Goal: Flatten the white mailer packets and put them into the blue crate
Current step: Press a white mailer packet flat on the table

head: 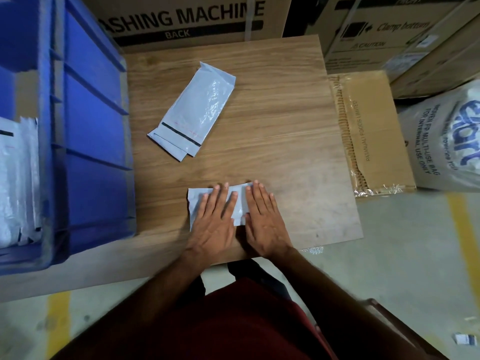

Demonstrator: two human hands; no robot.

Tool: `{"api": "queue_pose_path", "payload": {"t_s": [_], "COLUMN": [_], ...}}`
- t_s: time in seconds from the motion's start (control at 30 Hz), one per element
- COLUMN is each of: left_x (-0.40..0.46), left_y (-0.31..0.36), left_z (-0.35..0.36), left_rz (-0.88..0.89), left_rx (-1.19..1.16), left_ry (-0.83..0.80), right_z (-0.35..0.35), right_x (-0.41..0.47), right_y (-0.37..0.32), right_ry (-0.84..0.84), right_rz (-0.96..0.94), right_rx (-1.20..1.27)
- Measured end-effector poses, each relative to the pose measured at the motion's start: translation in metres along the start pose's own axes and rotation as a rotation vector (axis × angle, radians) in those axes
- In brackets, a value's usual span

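Head view, looking straight down, shows both hands laid flat, palms down, side by side on one white mailer packet (pixel 237 201) near the front edge of the counter (pixel 285 141); the left hand (pixel 214 219) covers the packet's left and middle part with fingers straight and slightly spread, and the right hand (pixel 262 219) presses its right end, fingers also straight, with some lying past the packet's edge on the wood; neither hand curls round anything; a strip of the packet shows in the gap between the two hands, and its left corner sticks out beyond the left hand's fingers. Farther back on the counter, well apart from the hands, a second white mailer packet (pixel 193 110) lies flat and slanted, its flap end with a black strip towards the front left. Left of the counter stands the blue crate (pixel 93 126), its ribbed wall just beside the counter's edge; inside it, at the far left, more white packets (pixel 18 183) are stacked. To the right of the counter lies a flattened brown carton (pixel 374 131), and beyond that a printed woven bag (pixel 446 141); large cardboard boxes (pixel 181 16) stand along the back.
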State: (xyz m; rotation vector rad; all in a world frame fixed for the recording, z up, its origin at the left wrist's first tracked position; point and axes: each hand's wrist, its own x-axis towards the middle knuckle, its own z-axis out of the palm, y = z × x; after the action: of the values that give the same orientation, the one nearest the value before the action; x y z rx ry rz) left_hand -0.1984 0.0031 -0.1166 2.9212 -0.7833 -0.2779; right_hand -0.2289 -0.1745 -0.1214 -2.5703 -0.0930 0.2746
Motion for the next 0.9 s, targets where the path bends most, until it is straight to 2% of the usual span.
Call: {"api": "queue_pose_path", "payload": {"t_s": [0.13,0.27,0.43,0.57,0.7,0.9], "left_x": [-0.016,-0.015,-0.025,-0.026,-0.04,-0.037], "left_y": [-0.009,-0.017,-0.038,-0.046,-0.06,-0.057], "left_z": [0.003,-0.005,0.0,-0.004,0.001,0.007], "left_rz": [-0.11,-0.053,-0.075,-0.042,-0.021,-0.076], "left_rx": [-0.045,-0.11,-0.153,-0.213,-0.152,-0.051], "left_ry": [-0.017,-0.016,-0.032,-0.051,-0.072,-0.114], "right_z": [0.005,0.004,0.015,0.014,0.021,0.021], "right_x": [0.003,0.006,0.007,0.009,0.014,0.016], "right_y": [-0.003,-0.017,-0.027,-0.038,-0.048,-0.053], "right_ry": [-0.03,-0.033,-0.07,-0.091,-0.122,-0.186], "right_rz": [-0.063,-0.015,-0.123,-0.071,-0.135,-0.113], "right_rx": [-0.048,-0.066,-0.113,-0.137,-0.191,-0.198]}}
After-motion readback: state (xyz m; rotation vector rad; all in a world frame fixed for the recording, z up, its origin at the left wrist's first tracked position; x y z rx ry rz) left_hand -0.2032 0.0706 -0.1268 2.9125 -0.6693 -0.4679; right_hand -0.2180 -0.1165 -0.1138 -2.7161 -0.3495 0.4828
